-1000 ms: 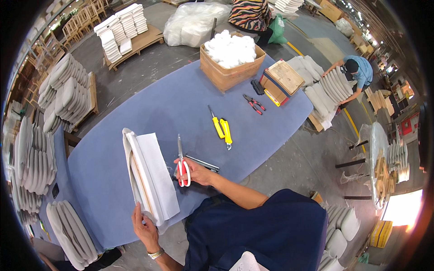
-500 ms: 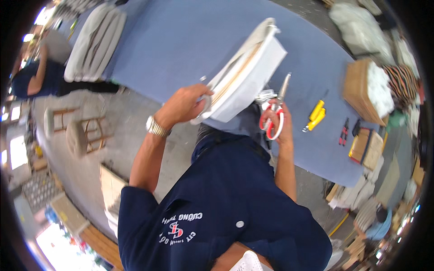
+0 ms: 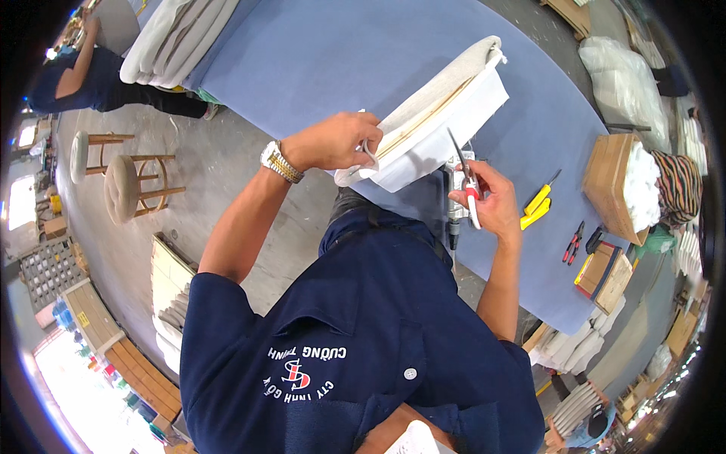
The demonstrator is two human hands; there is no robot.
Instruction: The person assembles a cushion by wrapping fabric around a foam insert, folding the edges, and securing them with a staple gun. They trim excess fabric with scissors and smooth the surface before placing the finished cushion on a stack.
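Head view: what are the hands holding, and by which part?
The right hand holds scissors by the red-and-white handles; the left hand pinches fabric at the near end of the cushion.

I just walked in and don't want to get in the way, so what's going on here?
A person at a blue table has their left hand on the near end of a gray padded cushion with white cloth along one side. Their right hand holds red-and-white-handled scissors; whether the blades touch the cloth isn't clear. Yellow-handled screwdriver and red-and-black pliers lie farther right, near a cardboard box of white stuffing.
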